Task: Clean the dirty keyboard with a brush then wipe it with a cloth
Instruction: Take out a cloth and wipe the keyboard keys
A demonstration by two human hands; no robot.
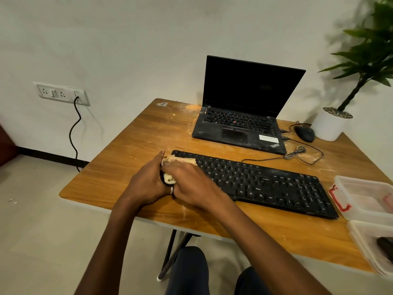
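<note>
At the left end of the keyboard (265, 184), left hand (146, 184) and right hand (191, 184) curled round the cloth (169, 179), pressing it on the keys (table (127, 145) dusty too); firm, overlapping rightward strokes would suit.

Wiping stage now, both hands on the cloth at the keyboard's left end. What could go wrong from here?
1. Powder lies on the table around the keyboard. If the cloth held by the left hand and right hand strays off the keys, it may smear powder back on.
2. The keyboard's right end sits close to a plastic container; a firm sideways stroke could push the keyboard into it.
</note>
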